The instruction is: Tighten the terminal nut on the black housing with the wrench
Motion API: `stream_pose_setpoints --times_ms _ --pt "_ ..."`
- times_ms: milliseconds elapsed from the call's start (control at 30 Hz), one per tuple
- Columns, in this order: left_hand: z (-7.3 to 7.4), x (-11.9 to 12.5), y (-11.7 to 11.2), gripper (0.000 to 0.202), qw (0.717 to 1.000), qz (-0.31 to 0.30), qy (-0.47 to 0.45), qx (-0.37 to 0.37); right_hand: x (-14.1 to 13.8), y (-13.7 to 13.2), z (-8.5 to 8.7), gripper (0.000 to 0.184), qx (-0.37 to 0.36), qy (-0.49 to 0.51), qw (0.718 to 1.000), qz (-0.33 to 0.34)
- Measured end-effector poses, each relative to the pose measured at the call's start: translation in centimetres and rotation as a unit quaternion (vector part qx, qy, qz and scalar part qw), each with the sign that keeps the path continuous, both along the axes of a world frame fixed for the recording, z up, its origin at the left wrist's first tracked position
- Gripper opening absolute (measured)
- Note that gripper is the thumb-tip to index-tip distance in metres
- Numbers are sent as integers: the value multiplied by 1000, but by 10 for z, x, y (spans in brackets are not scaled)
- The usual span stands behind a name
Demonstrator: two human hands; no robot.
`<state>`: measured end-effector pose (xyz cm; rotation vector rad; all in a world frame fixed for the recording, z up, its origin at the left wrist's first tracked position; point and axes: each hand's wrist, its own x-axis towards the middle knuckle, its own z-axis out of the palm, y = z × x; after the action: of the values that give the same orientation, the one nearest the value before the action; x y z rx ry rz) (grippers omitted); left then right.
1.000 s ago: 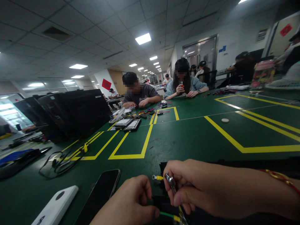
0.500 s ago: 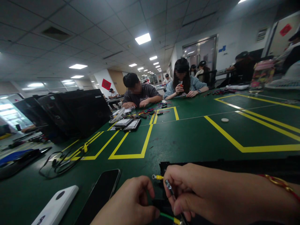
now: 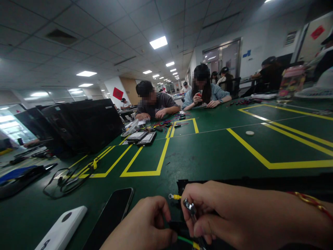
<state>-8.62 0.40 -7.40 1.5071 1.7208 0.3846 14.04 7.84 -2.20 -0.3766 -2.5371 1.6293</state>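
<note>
My left hand point(image 3: 145, 222) is curled at the bottom middle, with a green wire point(image 3: 185, 239) running out from its thumb tip; most of the grip is hidden. That wire leads to a yellow sleeve point(image 3: 196, 245) below my right hand. My right hand point(image 3: 208, 211) is closed on a slim metal tool point(image 3: 191, 210) with a shiny rounded head tilted up and left; its exact kind is unclear. Just beyond my right knuckles, a ring terminal point(image 3: 171, 196) with a yellow sleeve sticks out to the left. Under both hands lies a black panel or case point(image 3: 249, 180), mostly covered.
Left of my hands lie a black phone point(image 3: 111, 211) and a white box-shaped device point(image 3: 63, 229). Beyond are a black cable point(image 3: 67, 184), hard drives point(image 3: 146, 138) and large black cases point(image 3: 83, 125). A white disc point(image 3: 249, 133) sits at right. Two people work across the green table point(image 3: 197, 156).
The metal tool in my right hand has turned a little, showing more of its shiny head. My left hand and the wires look almost unmoved.
</note>
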Motion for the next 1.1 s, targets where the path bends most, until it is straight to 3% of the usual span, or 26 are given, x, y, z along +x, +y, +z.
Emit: stream_pose_setpoints --times_ms 200,433,833,967,1100 --pt "5 2 -3 15 1000 6 22 -13 -1 0 -7 23 -5 11 1000 -9" --pt "0 0 -4 14 1000 -2 13 2 -2 -1 -14 22 -19 29 999 -12" --pt "5 6 0 14 999 25 -31 -27 7 8 23 13 9 76 996 -48" --pt "6 4 -2 15 999 15 -43 -29 8 8 24 20 23 60 997 -35" --pt "18 4 -3 20 999 13 -19 -40 7 6 22 23 38 23 999 0"
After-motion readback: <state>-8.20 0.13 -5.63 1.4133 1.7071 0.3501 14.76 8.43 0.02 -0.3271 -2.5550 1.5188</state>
